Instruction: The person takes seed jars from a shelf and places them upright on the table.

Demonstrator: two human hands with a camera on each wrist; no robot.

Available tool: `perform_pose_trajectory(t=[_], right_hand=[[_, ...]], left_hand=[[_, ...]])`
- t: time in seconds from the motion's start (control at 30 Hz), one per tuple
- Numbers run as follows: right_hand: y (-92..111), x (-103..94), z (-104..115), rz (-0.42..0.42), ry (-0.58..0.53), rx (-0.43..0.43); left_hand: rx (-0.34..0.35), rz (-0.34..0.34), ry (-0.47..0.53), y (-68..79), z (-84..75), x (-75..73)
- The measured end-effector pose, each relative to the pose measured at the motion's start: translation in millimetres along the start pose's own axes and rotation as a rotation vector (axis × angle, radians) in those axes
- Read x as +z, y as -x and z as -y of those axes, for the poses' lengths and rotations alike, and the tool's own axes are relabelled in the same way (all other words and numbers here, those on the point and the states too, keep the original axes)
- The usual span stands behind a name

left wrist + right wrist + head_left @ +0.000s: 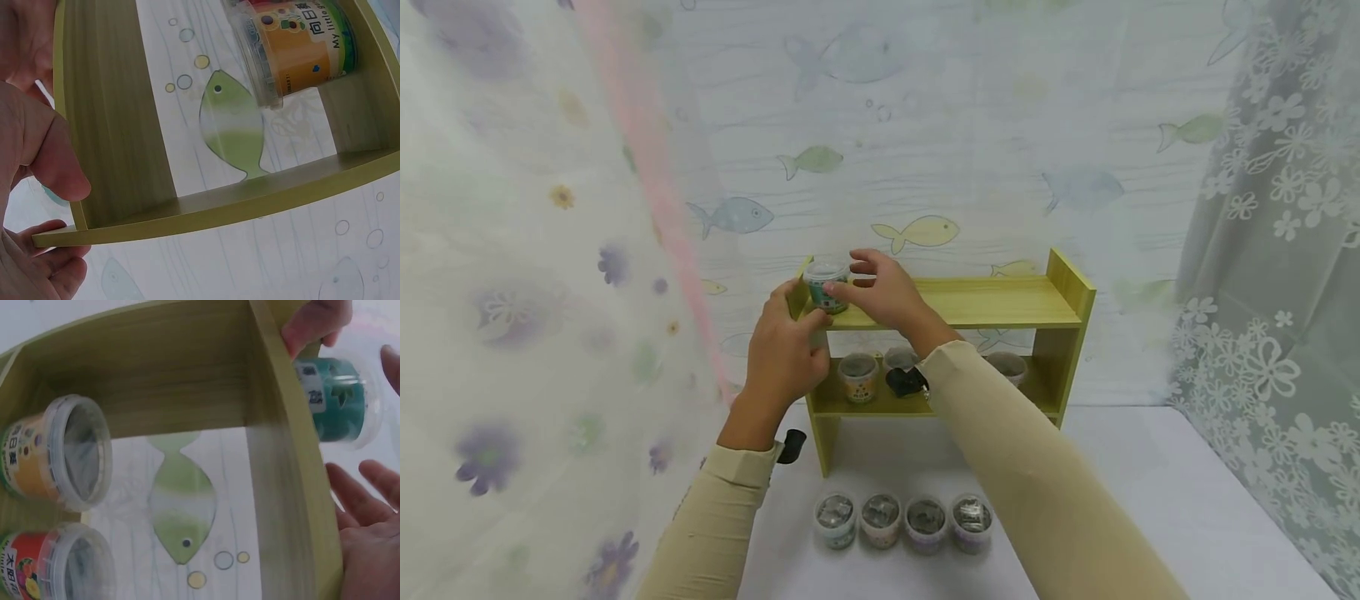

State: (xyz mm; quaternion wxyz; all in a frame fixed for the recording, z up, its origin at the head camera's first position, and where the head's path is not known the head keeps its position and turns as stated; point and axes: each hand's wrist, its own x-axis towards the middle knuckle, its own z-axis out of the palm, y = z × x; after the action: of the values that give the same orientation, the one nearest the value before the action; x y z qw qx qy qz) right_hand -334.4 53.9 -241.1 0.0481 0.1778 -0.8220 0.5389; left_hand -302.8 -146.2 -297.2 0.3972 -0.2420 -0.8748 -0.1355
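Observation:
A green tub with a clear lid stands at the left end of the top board of a small wooden shelf. My left hand grips the shelf's left end panel, its thumb in front and its fingers on the outer side, as the left wrist view shows. Beside the tub is my right hand, fingers spread and relaxed, with the thumb overlapping the tub's front in the head view. In the right wrist view the green tub sits between the fingers and thumb of the right hand, with gaps around it.
On the middle board stand an orange-labelled tub, a red-labelled tub and another tub farther right. Several lidded tubs form a row on the white table before the shelf. A fish-patterned curtain hangs behind.

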Motion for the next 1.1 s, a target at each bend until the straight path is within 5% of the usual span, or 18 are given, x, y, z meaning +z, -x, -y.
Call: perform_pose_trajectory(t=[0.5, 0.77, 1.1], right_hand=[[-4.6, 3.1, -1.9, 0.015, 0.01, 0.004], [-0.5, 0.8, -6.7, -0.042, -0.021, -0.001], [3.6, -1.9, -1.9, -0.046, -0.025, 0.067]], left_hand=[[0.006, -0.016, 0.001, -0.7, 0.5, 2.1], [0.02, -0.032, 0.001, 0.1, -0.6, -1.0], [-0.013, -0.01, 0.005, 0.0, -4.8, -3.3]])
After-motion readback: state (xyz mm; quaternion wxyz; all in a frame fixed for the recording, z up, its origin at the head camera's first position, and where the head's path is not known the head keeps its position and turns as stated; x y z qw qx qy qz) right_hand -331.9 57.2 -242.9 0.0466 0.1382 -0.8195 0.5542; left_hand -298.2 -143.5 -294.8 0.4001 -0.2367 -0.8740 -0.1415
